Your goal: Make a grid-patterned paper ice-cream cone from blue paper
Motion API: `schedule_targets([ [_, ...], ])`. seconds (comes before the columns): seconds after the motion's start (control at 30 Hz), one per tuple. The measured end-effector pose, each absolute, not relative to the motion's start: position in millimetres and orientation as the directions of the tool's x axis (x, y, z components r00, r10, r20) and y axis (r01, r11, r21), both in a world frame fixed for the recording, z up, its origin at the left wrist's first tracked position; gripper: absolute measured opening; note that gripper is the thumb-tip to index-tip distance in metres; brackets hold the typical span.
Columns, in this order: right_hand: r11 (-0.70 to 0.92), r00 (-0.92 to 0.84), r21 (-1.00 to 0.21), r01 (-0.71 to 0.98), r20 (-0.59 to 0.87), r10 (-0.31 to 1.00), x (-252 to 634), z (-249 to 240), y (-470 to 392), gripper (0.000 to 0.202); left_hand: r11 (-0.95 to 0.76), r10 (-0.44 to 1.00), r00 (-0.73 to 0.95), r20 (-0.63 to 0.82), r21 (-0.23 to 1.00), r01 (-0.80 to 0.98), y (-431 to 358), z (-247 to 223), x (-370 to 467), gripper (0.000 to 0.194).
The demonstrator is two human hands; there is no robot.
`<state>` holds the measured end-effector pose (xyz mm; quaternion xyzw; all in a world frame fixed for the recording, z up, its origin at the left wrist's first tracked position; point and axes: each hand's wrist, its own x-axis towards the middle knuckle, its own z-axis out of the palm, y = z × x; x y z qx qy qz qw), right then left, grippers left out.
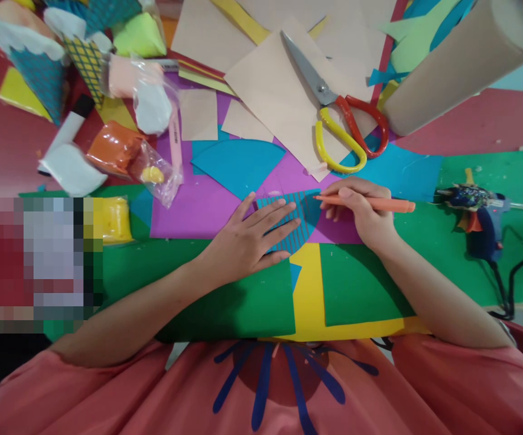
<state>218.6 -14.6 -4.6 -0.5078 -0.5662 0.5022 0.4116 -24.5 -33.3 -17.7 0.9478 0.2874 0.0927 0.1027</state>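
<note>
My left hand [261, 238] lies flat with its fingers spread on a blue fan-shaped sheet [312, 208] marked with dark, roughly parallel lines. At the sheet's right edge, my right hand [363, 211] grips an orange marker pen [397, 206], its tip touching or just above the blue sheet. A second blue fan-shaped piece [238, 162], with no lines visible on it, rests just beyond my left hand. Both pieces lie over a purple sheet [184, 214]. Part of the lined sheet is hidden under my left fingers.
Scissors [322, 90] with one red and one yellow handle lie on beige sheets beyond my hands. A glue gun [488, 226] rests at right, near a beige roll [461, 63]. Decorated cones [38, 72] and bagged orange clay [115, 147] sit at left. Green sheets [356, 284] lie nearest me.
</note>
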Motion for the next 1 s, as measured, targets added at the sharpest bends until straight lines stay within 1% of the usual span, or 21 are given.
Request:
schedule_targets([
  [0.1, 0.009, -0.221, -0.968, 0.251, -0.048, 0.974, 217.5, -1.6, -14.8, 0.02, -0.808, 0.575, 0.808, 0.127, 0.241, 0.537, -32.8, -18.8, -24.7, 0.047],
  [0.23, 0.053, -0.261, -0.93, 0.363, -0.047, 0.964, 215.7, 1.4, -14.1, 0.019, -0.809, 0.575, 0.807, 0.134, 0.238, 0.537, -32.8, -19.0, -24.3, 0.048],
  [0.33, 0.046, -0.272, -0.926, 0.376, -0.063, 0.96, 215.2, 0.4, -13.7, 0.022, -0.809, 0.575, 0.808, 0.131, 0.238, 0.537, -32.8, -18.4, -24.1, 0.047],
  [0.47, 0.072, -0.275, -0.913, 0.401, -0.045, 0.96, 214.1, -0.7, -13.3, 0.019, -0.809, 0.574, 0.809, 0.124, 0.237, 0.538, -32.9, -18.2, -24.2, 0.047],
  [0.63, 0.112, -0.278, -0.88, 0.461, -0.024, 0.96, 212.8, -1.7, -13.2, 0.021, -0.806, 0.576, 0.811, 0.103, 0.238, 0.542, -32.9, -18.9, -24.7, 0.049],
  [0.8, 0.125, -0.305, -0.879, 0.461, -0.024, 0.952, 213.9, -2.8, -13.3, 0.021, -0.799, 0.58, 0.81, 0.089, 0.257, 0.544, -32.7, -17.6, -24.5, 0.048],
  [1.0, 0.085, -0.333, -0.905, 0.416, -0.065, 0.941, 213.6, 1.0, -11.4, 0.021, -0.802, 0.578, 0.809, 0.108, 0.256, 0.539, -32.8, -18.0, -24.2, 0.048],
])
